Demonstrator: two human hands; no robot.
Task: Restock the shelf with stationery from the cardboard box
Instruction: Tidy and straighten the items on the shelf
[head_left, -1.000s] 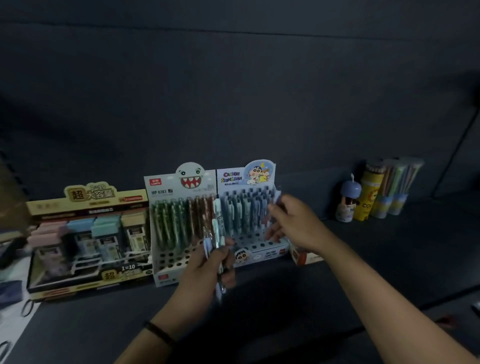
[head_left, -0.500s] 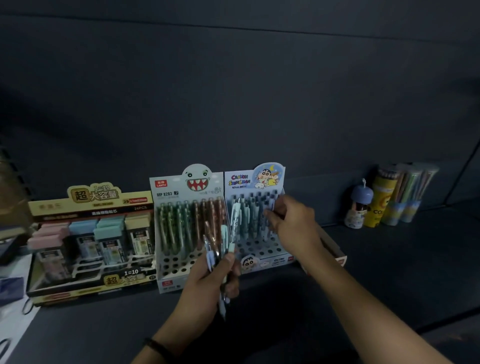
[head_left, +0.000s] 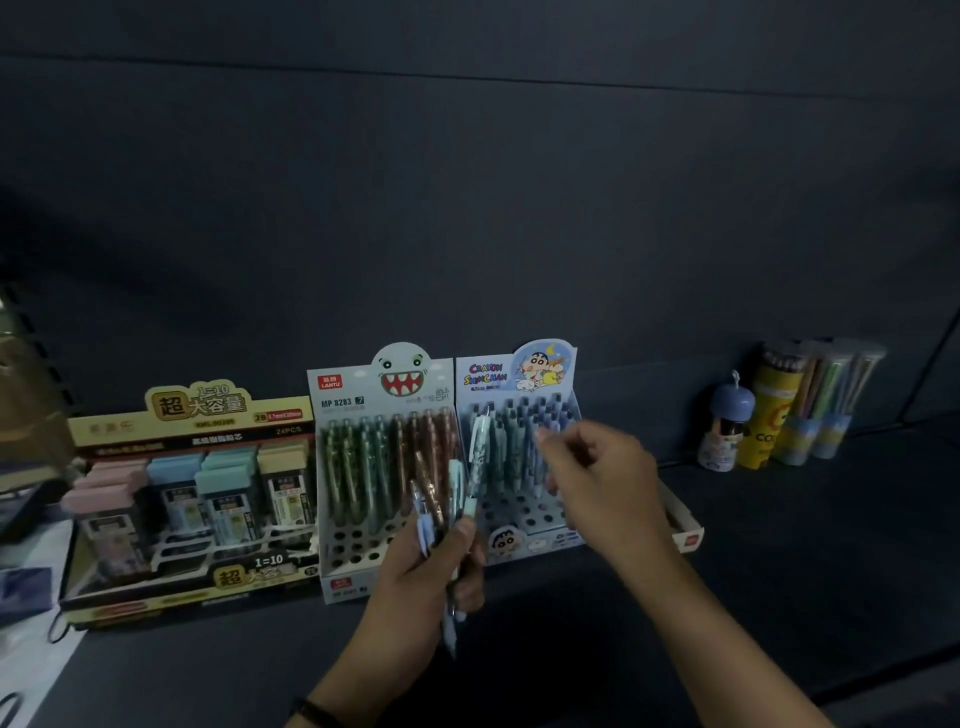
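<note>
My left hand (head_left: 426, 577) grips a bundle of pens (head_left: 441, 499) upright in front of two display boxes on the dark shelf (head_left: 779, 561). The shark-face display box (head_left: 363, 395) holds green and brown pens. The blue cartoon display box (head_left: 519, 379) to its right holds blue-grey pens in its back rows, with empty holes in front. My right hand (head_left: 602, 483) hovers just in front of that blue box, fingers loosely spread and holding nothing.
A gold-and-black box of lead refills (head_left: 192, 415) stands at the left. At the right back stand a small blue-capped bottle (head_left: 730, 421) and tubes of pencils (head_left: 810, 400). A red-and-white carton edge (head_left: 688, 535) shows behind my right forearm.
My right hand has drawn back a little from the pens in the blue box and its fingers have loosened. My left hand keeps the bundle in about the same place.
</note>
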